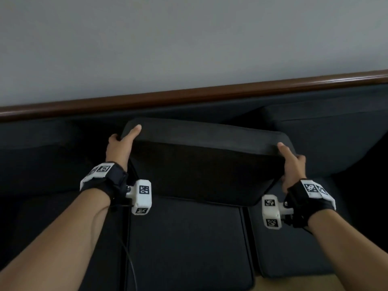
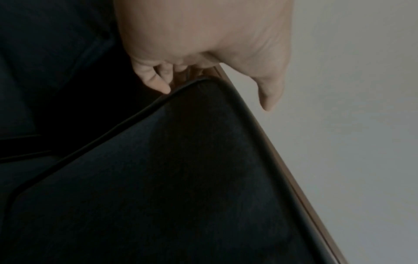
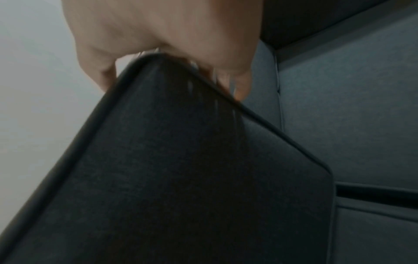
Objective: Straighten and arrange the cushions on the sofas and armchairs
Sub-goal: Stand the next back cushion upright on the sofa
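Note:
A dark grey back cushion stands tilted toward me over the middle of the dark sofa. My left hand grips its upper left corner, thumb on top and fingers behind. My right hand grips the upper right corner the same way. In the left wrist view my left hand curls over the piped corner of the cushion. From the right wrist, the right hand clamps the cushion at its corner.
A seat cushion lies below the held one, with another seat cushion to its right. A second back cushion leans at the right. A brown wooden rail tops the sofa against a grey wall.

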